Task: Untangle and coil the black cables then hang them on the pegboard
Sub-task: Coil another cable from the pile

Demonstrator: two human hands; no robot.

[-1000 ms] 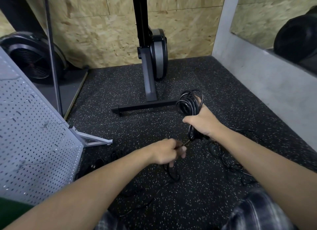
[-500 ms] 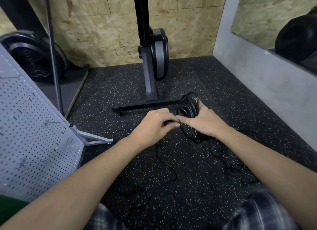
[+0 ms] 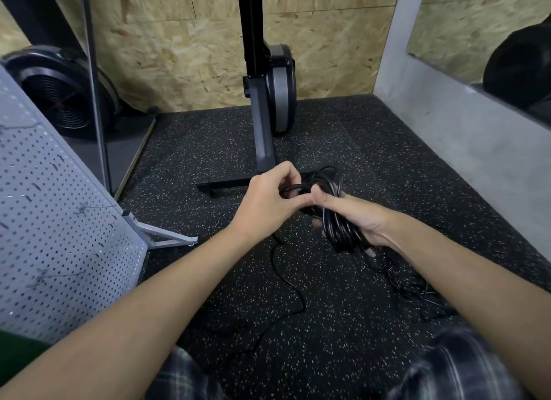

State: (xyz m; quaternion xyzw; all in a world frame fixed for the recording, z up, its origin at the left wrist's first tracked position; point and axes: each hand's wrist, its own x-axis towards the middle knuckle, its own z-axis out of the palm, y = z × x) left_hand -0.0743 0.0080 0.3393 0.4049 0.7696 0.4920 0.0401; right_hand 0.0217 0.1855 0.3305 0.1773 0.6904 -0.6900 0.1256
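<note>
Left hand [image 3: 265, 204] rose to the coil [image 3: 338, 229] (right hand [image 3: 368, 220] grips).

We see soft, rather dim indoor light; shadows on the dark floor [image 3: 343, 340] are faint and soft-edged. The wood wall [image 3: 179, 56] is the brightest area. Small glints dot the pegboard [image 3: 59, 220]. The wide lens bends lines near the edges, and the plaid cloth [image 3: 456, 367] at the bottom is smeared.
</note>
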